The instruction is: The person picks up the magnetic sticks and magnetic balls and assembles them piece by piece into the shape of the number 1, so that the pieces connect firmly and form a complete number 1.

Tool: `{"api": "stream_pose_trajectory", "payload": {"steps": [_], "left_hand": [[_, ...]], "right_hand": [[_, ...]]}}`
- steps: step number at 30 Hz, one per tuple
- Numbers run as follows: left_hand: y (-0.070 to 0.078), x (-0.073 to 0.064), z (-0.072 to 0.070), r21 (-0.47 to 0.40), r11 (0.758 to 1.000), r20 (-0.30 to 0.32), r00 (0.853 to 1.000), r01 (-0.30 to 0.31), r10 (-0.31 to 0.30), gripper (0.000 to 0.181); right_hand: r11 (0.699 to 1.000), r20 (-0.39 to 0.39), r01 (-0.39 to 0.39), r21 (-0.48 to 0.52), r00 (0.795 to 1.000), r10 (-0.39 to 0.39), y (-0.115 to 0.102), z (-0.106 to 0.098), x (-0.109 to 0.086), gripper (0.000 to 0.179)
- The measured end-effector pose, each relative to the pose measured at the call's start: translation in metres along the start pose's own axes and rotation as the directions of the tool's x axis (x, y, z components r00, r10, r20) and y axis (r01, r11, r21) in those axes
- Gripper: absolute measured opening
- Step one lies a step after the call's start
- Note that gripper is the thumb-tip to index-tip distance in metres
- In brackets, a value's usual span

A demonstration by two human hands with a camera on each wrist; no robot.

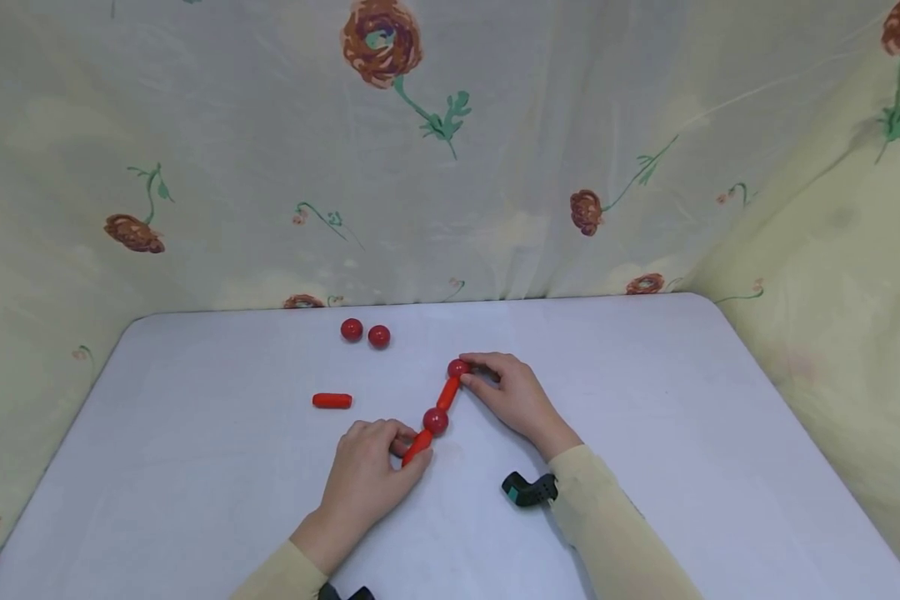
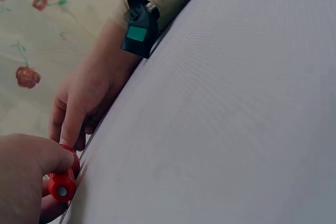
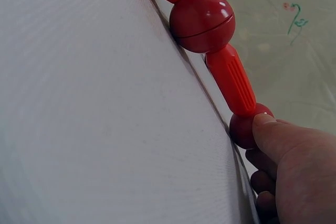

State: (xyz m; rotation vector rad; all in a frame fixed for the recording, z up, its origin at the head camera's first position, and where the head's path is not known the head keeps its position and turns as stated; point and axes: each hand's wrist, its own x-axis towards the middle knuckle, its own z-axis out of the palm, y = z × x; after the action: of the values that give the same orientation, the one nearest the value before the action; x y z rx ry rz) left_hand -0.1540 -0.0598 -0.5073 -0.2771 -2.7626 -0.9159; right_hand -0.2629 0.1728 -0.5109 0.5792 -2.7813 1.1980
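Observation:
A chain of two red rods and two red balls lies slantwise on the white table. My left hand [image 1: 375, 471] pinches the near red rod [image 1: 418, 447] between thumb and fingers. In the left wrist view that rod [image 2: 62, 188] shows a silvery tip on its free end. A middle red ball [image 3: 202, 21] joins it to the far red rod [image 3: 231, 80]. At the chain's far end my right hand [image 1: 516, 398] pinches a red ball [image 1: 458, 368], partly hidden by the thumb and fingers in the right wrist view.
Two loose red balls, a left one [image 1: 352, 330] and a right one [image 1: 378, 337], sit near the table's back edge. Left of the chain lies a separate red rod [image 1: 332, 401]. A flowered curtain [image 1: 495, 208] hangs behind the table [image 1: 195, 500].

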Motion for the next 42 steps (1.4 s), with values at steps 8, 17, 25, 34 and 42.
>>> {"api": "stream_pose_trajectory", "payload": {"steps": [8, 17, 25, 34, 42], "left_hand": [[-0.0001, 0.0011, 0.0005, 0.002, 1.0, 0.007, 1.0, 0.01, -0.01, 0.025], [0.0006, 0.0011, 0.0006, -0.004, 1.0, -0.01, 1.0, 0.012, -0.012, 0.022], [-0.0009, 0.0007, 0.0023, 0.003, 1.0, -0.028, 1.0, 0.002, -0.002, 0.021], [-0.0014, 0.0002, 0.0013, 0.007, 1.0, -0.035, 0.999, 0.0, 0.0, 0.02], [-0.0018, 0.0001, -0.0001, 0.005, 1.0, -0.02, 1.0, 0.008, -0.008, 0.022]], "right_hand": [[1.0, 0.004, -0.009, -0.006, 1.0, 0.009, -0.0007, -0.0001, 0.0, 0.037], [1.0, -0.006, -0.003, -0.005, 1.0, 0.003, 0.0, 0.0008, -0.0001, 0.037], [1.0, -0.015, -0.001, 0.009, 1.0, 0.001, -0.0014, 0.0, -0.0013, 0.036], [1.0, -0.014, 0.005, 0.008, 1.0, -0.005, -0.0019, 0.0006, -0.0022, 0.037], [1.0, -0.027, 0.004, 0.001, 1.0, -0.004, -0.0029, 0.0006, -0.003, 0.039]]}}
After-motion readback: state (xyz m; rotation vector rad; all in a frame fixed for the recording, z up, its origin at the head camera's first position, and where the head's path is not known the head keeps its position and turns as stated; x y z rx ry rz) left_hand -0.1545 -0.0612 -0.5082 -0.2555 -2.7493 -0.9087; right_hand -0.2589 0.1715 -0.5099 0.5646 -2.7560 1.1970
